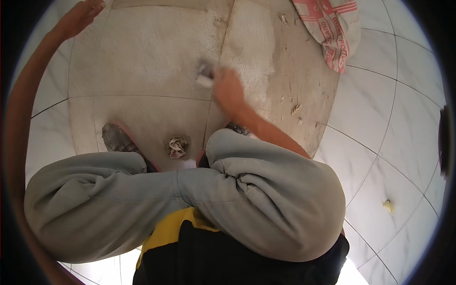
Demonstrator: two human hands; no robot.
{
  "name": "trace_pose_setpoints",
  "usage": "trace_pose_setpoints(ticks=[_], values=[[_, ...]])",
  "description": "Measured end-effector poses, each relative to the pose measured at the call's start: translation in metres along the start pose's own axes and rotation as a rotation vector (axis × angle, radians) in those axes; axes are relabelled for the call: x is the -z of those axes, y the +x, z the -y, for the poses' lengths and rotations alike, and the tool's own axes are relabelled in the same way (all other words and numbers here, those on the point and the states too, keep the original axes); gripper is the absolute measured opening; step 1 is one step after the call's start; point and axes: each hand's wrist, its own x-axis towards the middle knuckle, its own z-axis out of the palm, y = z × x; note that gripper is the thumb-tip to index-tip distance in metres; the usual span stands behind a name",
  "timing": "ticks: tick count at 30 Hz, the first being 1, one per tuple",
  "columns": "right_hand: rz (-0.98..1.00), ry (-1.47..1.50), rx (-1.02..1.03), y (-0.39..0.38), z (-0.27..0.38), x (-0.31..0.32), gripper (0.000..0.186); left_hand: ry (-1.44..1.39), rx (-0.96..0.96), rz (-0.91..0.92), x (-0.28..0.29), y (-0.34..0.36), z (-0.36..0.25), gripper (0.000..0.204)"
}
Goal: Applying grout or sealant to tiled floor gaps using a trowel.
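Landmark: crumpled rag, small, greyish-white, wadded, lying on the dusty floor patch.

1. Shirt – black w/ yellow panel, nearest the camera, well below the rag.
2. Knees in grey trousers – soft, creased fabric, bent in a squat, just below the rag.
3. Sandal – grey, dust-caked, reddish edge, just left of the rag. Second one partly hidden right of the rag.
4. Right hand – above & right of the rag; fingers closed round a small pale tool, blurred, kind unclear; tool's edge pressed to the floor.
5. Floor patch – matt, gritty, beige film over the tiles; scraped, flaky bits to the rag's upper right.
6. Tiles – white, marbled, glossy, dark joints, right of the rag.
7. Left hand – far upper left of the rag; fingers loosely spread, flat on the floor, holding nothing.
8. Sack – woven, white w/ red print, far upper right.
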Motion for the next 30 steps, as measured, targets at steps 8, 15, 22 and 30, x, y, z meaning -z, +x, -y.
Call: trace_pose_setpoints(ticks=[8, 15, 22, 30], values=[[-0.045, -0.205, -0.029, 0.077, -0.03, 0.009, 0.027, 0.039, 0.047, 0.159, 0.015, 0.008, -0.037, 0.05], [-0.005, -0.209, 0.368, 0.066, 0.034, -0.017, 0.032, 0.039, 0.057, 0.05, 0.031, -0.008, 0.005, 0.052], [0.027, -0.125, 0.443, 0.014, 0.031, -0.046, 0.038, 0.058, 0.049, 0.136, 0.051, -0.006, -0.05, 0.037], [-0.044, -0.242, 0.562, 0.009, 0.028, -0.034, 0.039, 0.113, -0.028, 0.144, 0.047, 0.003, -0.039, 0.037]])
